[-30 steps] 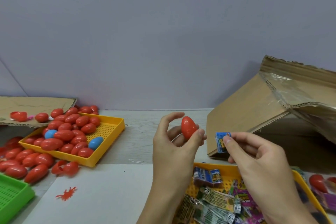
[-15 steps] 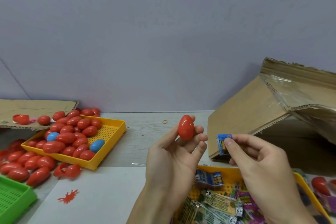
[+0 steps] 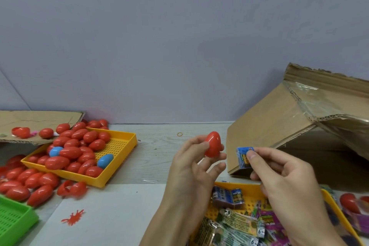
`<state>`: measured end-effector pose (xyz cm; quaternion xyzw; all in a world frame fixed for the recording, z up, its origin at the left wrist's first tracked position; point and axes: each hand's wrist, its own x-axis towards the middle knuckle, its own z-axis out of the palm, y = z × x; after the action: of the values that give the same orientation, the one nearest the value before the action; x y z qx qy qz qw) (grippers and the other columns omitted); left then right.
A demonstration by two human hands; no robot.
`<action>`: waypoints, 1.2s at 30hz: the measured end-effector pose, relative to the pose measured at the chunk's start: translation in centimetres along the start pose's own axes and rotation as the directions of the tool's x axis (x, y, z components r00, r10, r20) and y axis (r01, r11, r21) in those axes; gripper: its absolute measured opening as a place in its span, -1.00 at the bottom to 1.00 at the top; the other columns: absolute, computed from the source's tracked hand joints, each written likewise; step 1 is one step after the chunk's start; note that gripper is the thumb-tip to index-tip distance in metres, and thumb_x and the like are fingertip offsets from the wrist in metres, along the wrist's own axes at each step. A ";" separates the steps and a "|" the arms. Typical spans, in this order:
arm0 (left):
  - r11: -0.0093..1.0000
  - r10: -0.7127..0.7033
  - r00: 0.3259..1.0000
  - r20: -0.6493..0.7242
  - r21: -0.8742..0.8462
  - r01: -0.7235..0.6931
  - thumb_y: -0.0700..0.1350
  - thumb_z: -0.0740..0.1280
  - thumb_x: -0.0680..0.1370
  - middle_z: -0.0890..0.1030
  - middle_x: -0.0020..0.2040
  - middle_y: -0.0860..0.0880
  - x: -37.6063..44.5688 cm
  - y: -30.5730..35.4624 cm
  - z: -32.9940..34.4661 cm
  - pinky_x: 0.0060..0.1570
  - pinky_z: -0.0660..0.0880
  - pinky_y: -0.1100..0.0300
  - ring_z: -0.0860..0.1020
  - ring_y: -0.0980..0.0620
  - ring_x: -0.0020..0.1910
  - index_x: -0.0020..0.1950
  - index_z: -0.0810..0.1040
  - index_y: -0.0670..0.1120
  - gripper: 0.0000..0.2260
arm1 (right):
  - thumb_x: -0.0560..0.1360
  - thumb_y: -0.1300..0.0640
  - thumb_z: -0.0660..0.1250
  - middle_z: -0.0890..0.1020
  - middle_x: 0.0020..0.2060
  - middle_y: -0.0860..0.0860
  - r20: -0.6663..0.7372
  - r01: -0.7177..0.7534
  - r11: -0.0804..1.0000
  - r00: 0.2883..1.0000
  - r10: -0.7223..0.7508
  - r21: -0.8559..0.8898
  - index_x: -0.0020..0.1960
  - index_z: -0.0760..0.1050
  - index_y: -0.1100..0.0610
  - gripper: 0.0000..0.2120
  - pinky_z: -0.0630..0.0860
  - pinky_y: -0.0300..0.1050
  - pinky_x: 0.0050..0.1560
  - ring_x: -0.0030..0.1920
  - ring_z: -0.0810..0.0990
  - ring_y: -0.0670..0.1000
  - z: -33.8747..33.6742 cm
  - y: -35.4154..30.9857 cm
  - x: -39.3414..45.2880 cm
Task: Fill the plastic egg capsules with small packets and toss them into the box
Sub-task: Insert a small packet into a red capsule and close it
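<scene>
There is one view only, from the camera on my head, looking forward and somewhat down across the tabletop [image 3: 159, 146] toward the plain wall [image 3: 179, 56] at the far side. It sits close: my left hand [image 3: 191, 168] and right hand [image 3: 279, 173] fill the near middle. The wide lens takes in the yellow tray [image 3: 119, 158] far left and the cardboard box [image 3: 279, 126] at right.

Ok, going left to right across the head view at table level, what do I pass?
green tray → yellow tray of eggs → left hand holding a red egg → blue packet pinched by the right hand → cardboard box
</scene>
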<state>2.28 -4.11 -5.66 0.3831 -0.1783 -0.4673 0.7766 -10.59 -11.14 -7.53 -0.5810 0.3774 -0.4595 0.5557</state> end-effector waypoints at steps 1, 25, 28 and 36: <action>0.996 0.021 0.999 -0.027 0.089 -0.019 -0.23 0.45 0.34 0.63 -0.15 -0.17 0.2 -0.3 -0.1 -0.32 0.56 0.21 0.60 -0.03 -0.27 0.00 0.58 -0.18 -0.75 | 0.48 0.13 0.42 0.68 -0.39 -0.09 0.003 -0.014 1.000 1.000 0.014 0.014 -0.18 0.63 -0.04 -0.90 0.40 -0.42 -0.50 -0.43 0.58 -0.24 0.0 0.0 0.0; 0.884 0.081 0.993 0.086 0.454 -0.112 -0.13 0.47 0.34 0.70 -0.09 -0.10 0.6 -1.8 -0.6 -0.18 0.61 0.17 0.70 -0.13 -0.20 0.03 0.61 -0.14 -0.72 | 0.50 0.11 0.41 0.71 -0.27 -0.17 0.041 0.024 0.999 0.999 -0.023 -0.037 -0.19 0.66 -0.08 -0.87 0.43 -0.34 -0.28 -0.32 0.61 -0.28 -0.1 0.0 0.0; 0.799 0.108 0.989 0.101 0.583 -0.147 -0.09 0.59 0.32 0.70 -0.04 -0.02 0.3 -1.9 -0.6 -0.07 0.66 0.09 0.72 -0.06 -0.14 0.03 0.61 -0.02 -0.67 | 0.49 0.11 0.42 0.71 -0.25 -0.19 0.042 0.029 0.999 0.999 -0.028 -0.045 -0.15 0.64 -0.09 -0.89 0.46 -0.31 -0.26 -0.20 0.65 -0.26 -0.1 0.1 0.1; 0.743 0.206 0.974 0.092 0.633 -0.217 -0.19 0.52 0.46 0.69 -0.07 0.09 0.4 -2.0 -0.4 -0.04 0.66 0.11 0.72 0.02 -0.13 0.02 0.60 0.00 -0.79 | 0.48 0.15 0.42 0.72 -0.26 -0.17 0.098 0.061 0.997 0.994 -0.056 -0.045 -0.11 0.66 -0.08 -0.87 0.53 -0.35 -0.29 -0.20 0.67 -0.23 -0.1 -0.2 -0.1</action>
<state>1.58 -4.78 -7.48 0.5975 -0.3750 -0.2907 0.6464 -10.72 -11.07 -7.35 -0.6266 0.3437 -0.4379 0.5455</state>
